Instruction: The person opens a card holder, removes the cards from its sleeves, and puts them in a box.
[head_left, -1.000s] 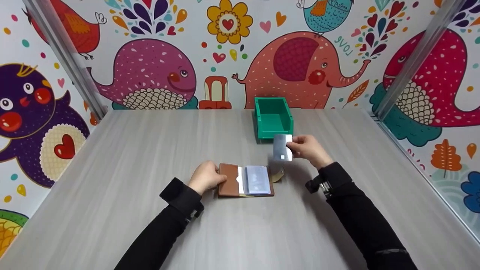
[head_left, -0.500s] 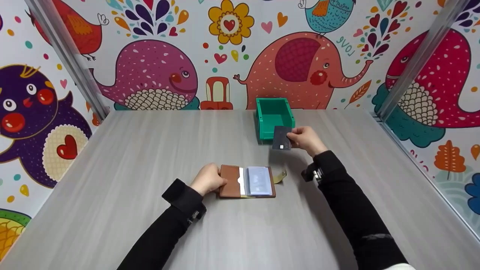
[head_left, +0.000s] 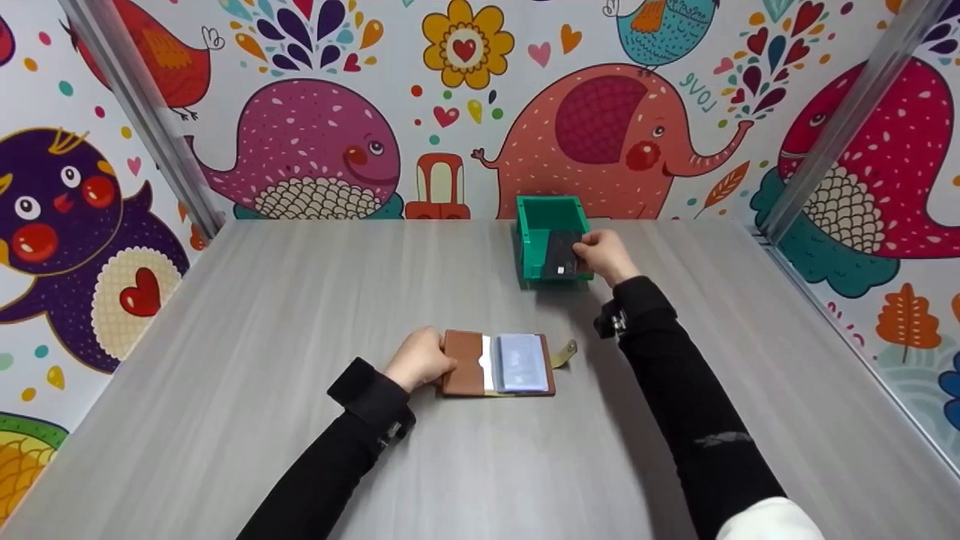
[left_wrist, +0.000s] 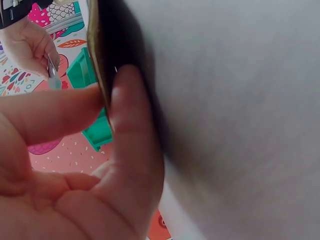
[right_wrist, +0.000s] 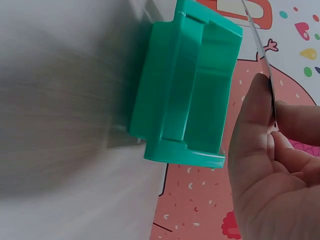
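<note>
1. pinching a dark card [head_left: 559,253] by its edge, the right hand [head_left: 606,256] was right of centre in the head view; the card overlapped the green bin [head_left: 531,271] there but hung apart from it in the right wrist view.
2. near the frame's centre, the brown wallet [head_left: 463,366] lay open, strap [head_left: 564,354] unfastened; the left hand [head_left: 418,360] gripped its left cover between thumb and finger.
3. progress, as judged: the card was clear of the wallet and near the bin; letting go of it and closing the wallet remained undone.
4. limits: the card blocked part of the bin's interior. the right wrist view showed it edge-on, cut off at the top; whether it was directly above the opening could not be determined. contents of the clear sleeves [head_left: 523,364] were unreadable.
</note>
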